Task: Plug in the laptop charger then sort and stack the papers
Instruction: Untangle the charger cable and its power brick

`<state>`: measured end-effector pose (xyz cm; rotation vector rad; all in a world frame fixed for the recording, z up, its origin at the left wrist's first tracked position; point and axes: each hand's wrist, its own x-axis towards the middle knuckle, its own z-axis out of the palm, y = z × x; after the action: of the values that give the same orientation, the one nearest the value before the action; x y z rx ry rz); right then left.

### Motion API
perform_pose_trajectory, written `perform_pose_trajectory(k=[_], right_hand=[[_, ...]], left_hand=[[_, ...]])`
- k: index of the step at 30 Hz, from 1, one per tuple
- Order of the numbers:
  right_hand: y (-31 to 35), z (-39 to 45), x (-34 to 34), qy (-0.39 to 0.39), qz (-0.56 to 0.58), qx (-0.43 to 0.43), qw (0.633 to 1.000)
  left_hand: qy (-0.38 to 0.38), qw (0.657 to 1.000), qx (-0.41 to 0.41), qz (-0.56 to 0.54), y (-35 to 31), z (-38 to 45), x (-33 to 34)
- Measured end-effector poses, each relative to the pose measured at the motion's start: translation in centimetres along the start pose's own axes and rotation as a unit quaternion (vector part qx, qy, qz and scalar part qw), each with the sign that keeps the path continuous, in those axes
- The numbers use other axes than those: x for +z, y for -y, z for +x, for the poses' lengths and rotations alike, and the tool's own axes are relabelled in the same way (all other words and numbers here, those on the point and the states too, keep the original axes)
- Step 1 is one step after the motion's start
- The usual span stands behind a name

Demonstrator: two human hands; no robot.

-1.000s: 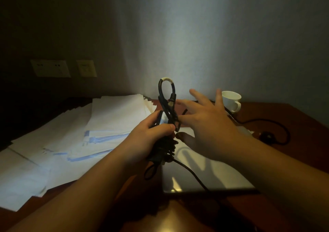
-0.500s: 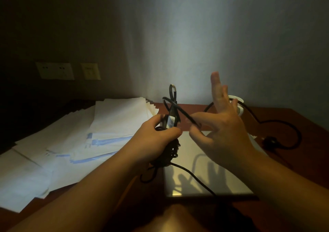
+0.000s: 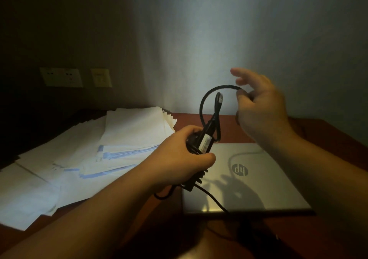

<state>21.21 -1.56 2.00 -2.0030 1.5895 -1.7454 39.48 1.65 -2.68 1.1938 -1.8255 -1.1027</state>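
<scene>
So, working left to right: the beige wall sockets (image 3: pixel 61 77) sit way out at 10 o'clock, in the dark. Below them, the loose white papers with blue stripes (image 3: pixel 127 139) are fanned over the left half of the dark red wooden desk (image 3: pixel 328 135), spilling toward the near-left edge, unsorted.

My left hand (image 3: pixel 180 157) is wrapped tight round the black charger brick with its bundled cable (image 3: pixel 201 145), dead centre, held above the desk. My right hand (image 3: pixel 258 109), up at 1 o'clock, pinches the black cable loop (image 3: pixel 215 91) between thumb and forefinger, the other fingers spread loose.

What's changed: a second ago that hand was down against the bundle, and now it has swung up and right, drawing a loop free. So I reckon the cord is still being unwound and plugging in hasn't started.

The closed silver laptop (image 3: pixel 247 179) lies flat at 4 o'clock, a cable trailing over its near edge. Open room is up and right of the hands; the stretch to the sockets crosses the papers, so a dragged cord could scatter them.
</scene>
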Motion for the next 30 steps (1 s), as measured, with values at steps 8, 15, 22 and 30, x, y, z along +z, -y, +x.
perform_pose_trajectory(k=[8, 15, 22, 30], right_hand=[[-2.1, 0.3, 0.5, 0.04, -0.075, 0.032, 0.996], [-4.3, -0.4, 1.3, 0.138, -0.224, 0.027, 0.965], [-3.8, -2.3, 2.3, 0.207, -0.438, -0.091, 0.87], [-1.6, -2.7, 3.7, 0.255, -0.17, -0.137, 0.942]], left_hand=[[0.028, 0.999, 0.006, -0.038, -0.2, -0.5, -0.3], [0.034, 0.992, -0.023, -0.12, 0.0, -0.4, -0.8], [0.045, 0.962, -0.085, -0.256, 1.1, 0.1, -1.3], [0.102, 0.921, -0.12, -0.356, 1.7, 0.2, -2.2]])
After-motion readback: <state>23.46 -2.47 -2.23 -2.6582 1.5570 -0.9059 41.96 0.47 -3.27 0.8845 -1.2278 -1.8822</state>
